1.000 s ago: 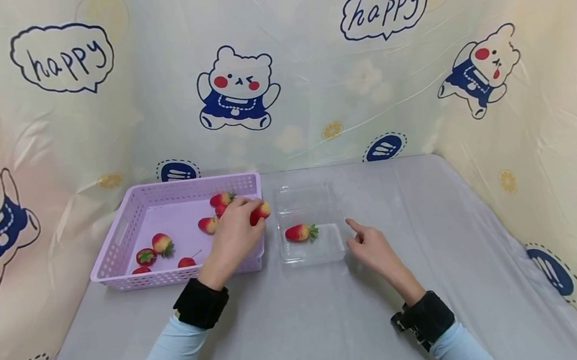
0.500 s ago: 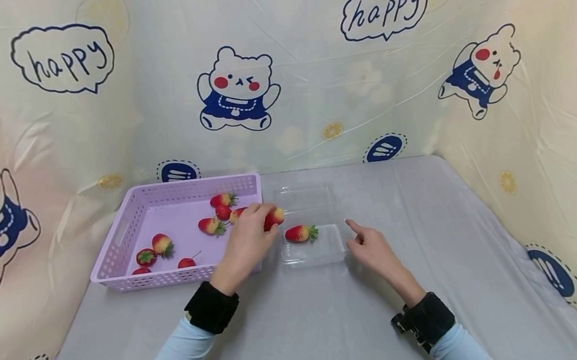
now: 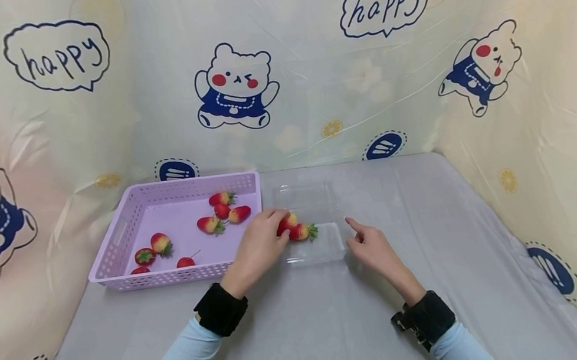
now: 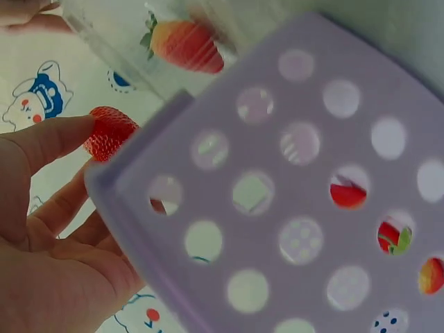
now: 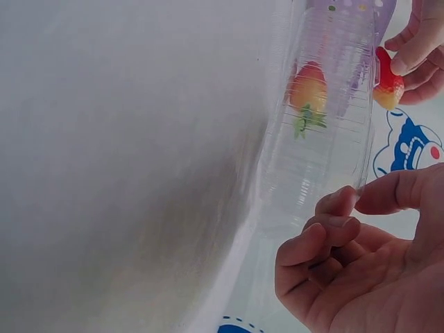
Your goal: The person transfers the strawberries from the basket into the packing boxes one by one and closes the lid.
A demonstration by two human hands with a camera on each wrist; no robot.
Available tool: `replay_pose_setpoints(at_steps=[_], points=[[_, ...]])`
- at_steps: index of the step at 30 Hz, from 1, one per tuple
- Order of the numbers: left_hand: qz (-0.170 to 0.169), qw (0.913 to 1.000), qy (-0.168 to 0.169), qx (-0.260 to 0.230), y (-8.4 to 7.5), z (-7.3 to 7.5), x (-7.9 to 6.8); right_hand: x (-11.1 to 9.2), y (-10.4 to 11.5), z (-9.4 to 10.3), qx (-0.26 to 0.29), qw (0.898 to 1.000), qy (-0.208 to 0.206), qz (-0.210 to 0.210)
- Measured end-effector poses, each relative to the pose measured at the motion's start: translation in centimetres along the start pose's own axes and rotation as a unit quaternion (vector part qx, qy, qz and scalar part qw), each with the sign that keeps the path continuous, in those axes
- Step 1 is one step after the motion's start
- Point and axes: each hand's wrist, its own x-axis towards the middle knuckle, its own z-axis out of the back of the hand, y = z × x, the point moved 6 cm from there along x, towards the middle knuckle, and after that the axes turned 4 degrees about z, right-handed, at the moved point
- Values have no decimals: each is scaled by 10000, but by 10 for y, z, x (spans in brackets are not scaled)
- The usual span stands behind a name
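Observation:
My left hand (image 3: 260, 239) pinches a red and yellow strawberry (image 3: 290, 219) over the left side of a clear plastic box (image 3: 329, 245). In the left wrist view the held strawberry (image 4: 111, 132) is partly hidden by the basket corner. Another strawberry (image 3: 301, 232) with green leaves lies in the box, close beside the held one. At the box's right end is my right hand (image 3: 376, 250). Its thumb and a finger pinch the box edge in the right wrist view, while the other fingers (image 5: 300, 251) curl in.
Left of the box stands a lilac perforated basket (image 3: 187, 184). It holds several strawberries (image 3: 210, 225) and a stemmed cherry (image 3: 185, 262). A grey cloth (image 3: 306, 332) covers the table, and a printed curtain (image 3: 308, 71) hangs behind and at both sides.
From the basket's right side, my left hand has carried the strawberry rightward to the clear box. My right hand has stayed at the box's right end.

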Motion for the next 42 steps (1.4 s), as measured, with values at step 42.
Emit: replay_pose_setpoints(at_steps=[42], points=[[-328, 9883, 1392, 538, -13, -40, 4, 2, 0, 0, 29, 9999, 102, -1]])
